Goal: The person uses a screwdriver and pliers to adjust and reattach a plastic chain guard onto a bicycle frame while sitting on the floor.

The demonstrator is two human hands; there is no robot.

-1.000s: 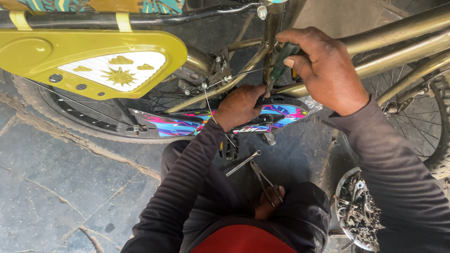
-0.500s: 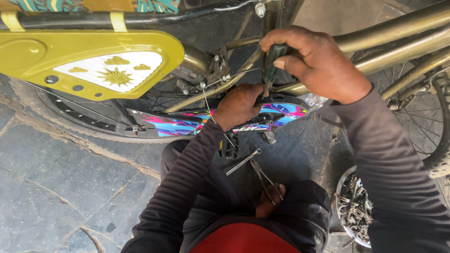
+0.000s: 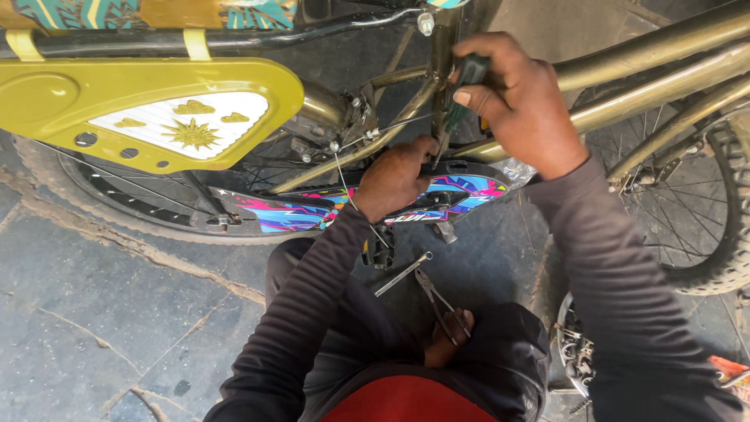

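Note:
A small bicycle with an olive-gold frame [image 3: 648, 70] lies across the top of the view. My right hand [image 3: 519, 101] is closed on a green-handled screwdriver [image 3: 466, 82], its tip pointing down at the multicoloured chain guard [image 3: 437, 199]. My left hand [image 3: 394, 178] grips the top edge of that chain guard just below the screwdriver tip. A loose brake cable [image 3: 348, 184] runs down past my left wrist.
A yellow panel with a sun and clouds [image 3: 148, 117] covers the rear wheel [image 3: 117, 203] at left. The knobby front tyre [image 3: 723, 211] stands at right. Pliers [image 3: 437, 301] and a thin metal tool [image 3: 402, 273] lie on the cracked stone floor [image 3: 101, 312]. A bowl of small parts [image 3: 578, 352] sits by my right arm.
My right hand has moved left and slightly down with the screwdriver, bringing the tip closer to the chain guard. My left hand stays on the guard.

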